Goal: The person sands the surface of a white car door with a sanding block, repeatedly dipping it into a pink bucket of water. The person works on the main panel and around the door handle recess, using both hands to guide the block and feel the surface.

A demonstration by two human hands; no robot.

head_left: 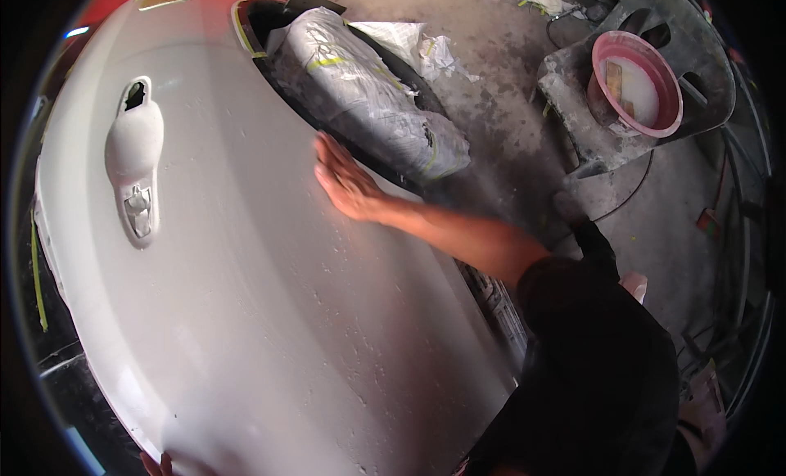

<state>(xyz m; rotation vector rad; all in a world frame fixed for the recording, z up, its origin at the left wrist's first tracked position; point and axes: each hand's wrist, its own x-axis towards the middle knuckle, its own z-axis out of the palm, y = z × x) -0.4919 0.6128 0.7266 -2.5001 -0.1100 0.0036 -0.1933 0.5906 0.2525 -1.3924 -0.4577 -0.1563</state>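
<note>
A car body panel (237, 312) in pale grey, dotted with water droplets, fills the left and middle of the view. My right hand (348, 181) lies flat on it, fingers stretched out and close to the dark-edged opening at the panel's right side. Nothing shows in that hand, though its palm is hidden. At the lower left rim, only fingertips of my left hand (157, 465) come into view against the panel's edge; they are apart, with nothing seen in them. A recessed door handle area (135, 157) with a dark hole lies farther left.
Wrinkled plastic sheeting (352, 91) with yellow-green tape covers a bulky shape in the opening. On the right, a pink bucket (600, 83) of cloudy liquid, with a tan block inside, stands on a dirty grey stool (565, 91). Crumpled paper (438, 54) lies on the concrete floor.
</note>
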